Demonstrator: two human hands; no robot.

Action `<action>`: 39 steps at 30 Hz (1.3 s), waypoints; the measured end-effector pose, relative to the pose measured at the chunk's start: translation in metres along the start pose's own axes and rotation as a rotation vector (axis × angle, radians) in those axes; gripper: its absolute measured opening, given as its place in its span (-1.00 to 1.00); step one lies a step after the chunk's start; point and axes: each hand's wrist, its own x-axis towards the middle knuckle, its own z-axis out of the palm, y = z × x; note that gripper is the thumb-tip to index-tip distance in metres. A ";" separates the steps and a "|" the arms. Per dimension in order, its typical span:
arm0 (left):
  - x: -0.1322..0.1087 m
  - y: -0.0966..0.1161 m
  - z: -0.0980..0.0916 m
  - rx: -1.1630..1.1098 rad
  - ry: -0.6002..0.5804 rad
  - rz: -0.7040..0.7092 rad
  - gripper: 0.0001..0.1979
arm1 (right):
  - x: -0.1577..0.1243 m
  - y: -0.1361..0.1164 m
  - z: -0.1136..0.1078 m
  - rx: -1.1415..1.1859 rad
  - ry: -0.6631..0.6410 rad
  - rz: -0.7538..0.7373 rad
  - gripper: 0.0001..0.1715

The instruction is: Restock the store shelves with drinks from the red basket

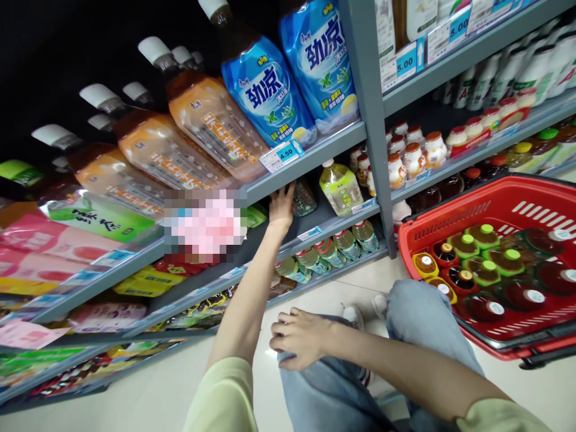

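Note:
My left hand reaches into the lower shelf, beside a dark bottle. Its fingertips pass under the shelf edge above, so I cannot tell whether they grip anything. To the right of that bottle stands a yellow-green drink bottle. My right hand rests over my bent knee in blue jeans, fingers apart and slightly curled, holding nothing.
Large tea bottles with orange labels and blue-labelled bottles line the shelf above. A grey upright post divides the shelving. On the floor at right, a red basket holds several bottles. Small red-capped bottles stand beyond the post.

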 end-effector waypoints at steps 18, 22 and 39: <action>-0.046 -0.013 0.021 -0.241 0.274 0.168 -0.47 | 0.000 0.000 -0.013 -0.004 -0.036 0.013 -0.62; -0.114 0.001 0.030 -0.556 0.169 0.433 -0.71 | 0.001 0.000 -0.019 0.038 -0.039 -0.086 -0.78; -0.240 0.029 0.038 -0.808 -0.571 0.098 -0.47 | -0.010 -0.034 -0.022 0.393 -0.479 -0.160 -0.57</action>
